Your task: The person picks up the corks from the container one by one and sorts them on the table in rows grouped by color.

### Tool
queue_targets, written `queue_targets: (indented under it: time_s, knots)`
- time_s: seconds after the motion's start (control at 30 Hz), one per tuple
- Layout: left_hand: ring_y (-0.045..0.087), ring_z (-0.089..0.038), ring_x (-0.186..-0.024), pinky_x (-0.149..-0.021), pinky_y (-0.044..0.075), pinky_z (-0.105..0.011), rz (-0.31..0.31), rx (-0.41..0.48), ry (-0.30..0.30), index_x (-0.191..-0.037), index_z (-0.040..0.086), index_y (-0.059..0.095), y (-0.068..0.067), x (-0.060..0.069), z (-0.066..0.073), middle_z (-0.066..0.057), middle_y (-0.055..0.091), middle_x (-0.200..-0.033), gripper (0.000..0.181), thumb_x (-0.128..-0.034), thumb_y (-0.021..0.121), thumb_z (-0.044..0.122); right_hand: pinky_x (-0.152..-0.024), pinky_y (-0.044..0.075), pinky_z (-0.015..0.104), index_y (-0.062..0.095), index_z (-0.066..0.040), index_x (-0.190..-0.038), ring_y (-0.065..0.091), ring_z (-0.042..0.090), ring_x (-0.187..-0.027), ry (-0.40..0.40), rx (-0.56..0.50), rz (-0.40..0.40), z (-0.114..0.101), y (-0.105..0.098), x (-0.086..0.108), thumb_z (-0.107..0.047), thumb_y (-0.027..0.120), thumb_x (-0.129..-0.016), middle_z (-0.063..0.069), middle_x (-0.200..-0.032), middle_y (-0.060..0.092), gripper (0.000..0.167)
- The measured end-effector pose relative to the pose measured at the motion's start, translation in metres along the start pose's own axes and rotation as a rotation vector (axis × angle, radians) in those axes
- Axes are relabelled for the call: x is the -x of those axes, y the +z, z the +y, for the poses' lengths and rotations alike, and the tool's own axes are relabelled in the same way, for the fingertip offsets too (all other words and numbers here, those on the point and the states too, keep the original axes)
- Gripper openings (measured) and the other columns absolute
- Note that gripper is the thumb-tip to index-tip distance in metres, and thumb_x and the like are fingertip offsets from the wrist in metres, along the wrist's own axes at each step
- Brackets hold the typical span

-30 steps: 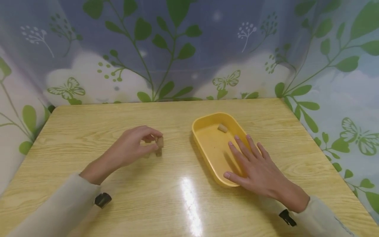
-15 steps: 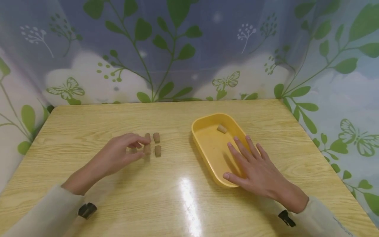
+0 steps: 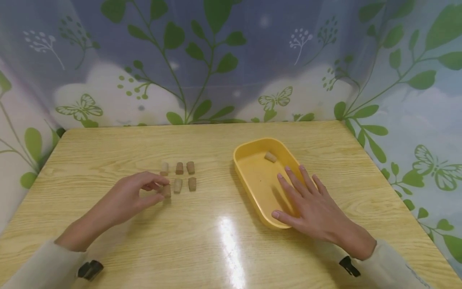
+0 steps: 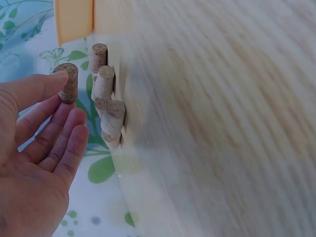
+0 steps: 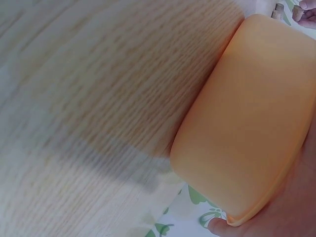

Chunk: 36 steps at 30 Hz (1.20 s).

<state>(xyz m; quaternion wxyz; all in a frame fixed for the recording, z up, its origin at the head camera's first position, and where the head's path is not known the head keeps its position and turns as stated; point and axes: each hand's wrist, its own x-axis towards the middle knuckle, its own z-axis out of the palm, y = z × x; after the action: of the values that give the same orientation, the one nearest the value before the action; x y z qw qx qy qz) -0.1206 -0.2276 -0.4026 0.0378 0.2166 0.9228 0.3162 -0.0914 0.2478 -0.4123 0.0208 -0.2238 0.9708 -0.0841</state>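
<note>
My left hand (image 3: 124,200) pinches a cork (image 4: 69,83) between thumb and fingertips, low over the table. Whether its bottom end touches the wood, I cannot tell. Just beyond and to the right of that hand, several more corks (image 3: 179,168) stand upright in two short rows; in the left wrist view these corks (image 4: 103,84) overlap one another. On the right is a yellow plastic tray (image 3: 249,188), with a single cork (image 3: 270,157) lying on its side near the far end. My right hand (image 3: 317,212) rests over the tray's near right rim, fingers spread and straight.
Pale wood-grain table (image 3: 209,249) lies under everything, with a bright glare streak in front. A patterned wall covering (image 3: 216,80) stands right behind its far edge and along the right side.
My left hand has moved left and nearer the body, leaving upright corks in two rows that it partly hid before. The right hand and tray have stayed put.
</note>
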Motion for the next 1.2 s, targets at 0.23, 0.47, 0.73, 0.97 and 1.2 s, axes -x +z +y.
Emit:
queue_targets:
  time_s: [0.23,0.47,0.73,0.97,1.2]
  knots:
    - [0.073,-0.027,-0.114,-0.096,0.062,-0.052,-0.009,-0.001,-0.022,-0.135,0.013,0.075,0.001,0.008,-0.007,-0.007,0.076,-0.134,0.035,-0.1,0.081,0.014,-0.129,0.015,0.076,0.027,-0.017,-0.175,0.006,0.048,-0.169,0.0,-0.003,0.005,0.0,0.001,0.0,-0.068,0.056,-0.105,0.013,-0.183,0.017,0.091]
    - [0.073,-0.021,-0.109,-0.092,0.062,-0.044,-0.017,-0.025,-0.037,-0.13,0.018,0.077,0.003,0.016,-0.015,-0.002,0.078,-0.13,0.034,-0.0974,0.084,0.017,-0.129,0.014,0.076,0.026,-0.017,-0.175,0.004,0.046,-0.17,0.004,-0.008,-0.003,0.0,0.0,0.0,-0.068,0.056,-0.106,0.013,-0.183,0.016,0.091]
    - [0.074,-0.018,-0.107,-0.09,0.063,-0.039,-0.038,-0.017,-0.042,-0.131,0.019,0.077,0.004,0.023,-0.022,0.0,0.078,-0.127,0.036,-0.0964,0.086,0.019,-0.129,0.015,0.076,0.026,-0.017,-0.175,0.006,0.048,-0.169,0.005,-0.011,-0.002,0.0,-0.001,0.0,-0.068,0.056,-0.105,0.013,-0.183,0.016,0.091]
    - [0.071,-0.01,-0.102,-0.089,0.062,-0.031,-0.066,-0.006,-0.033,-0.128,0.017,0.077,0.008,0.029,-0.027,0.01,0.077,-0.114,0.035,-0.0945,0.087,0.019,-0.129,0.015,0.076,0.026,-0.017,-0.175,0.006,0.048,-0.169,0.003,-0.009,-0.002,0.001,0.0,0.0,-0.068,0.057,-0.105,0.013,-0.183,0.017,0.092]
    - [0.068,-0.005,-0.1,-0.089,0.062,-0.031,-0.09,-0.01,-0.027,-0.129,0.018,0.077,0.01,0.03,-0.03,0.014,0.074,-0.111,0.034,-0.0958,0.086,0.018,-0.129,0.015,0.076,0.024,-0.018,-0.175,0.006,0.048,-0.169,0.002,-0.009,0.0,0.002,0.001,0.0,-0.069,0.056,-0.105,0.012,-0.184,0.016,0.092]
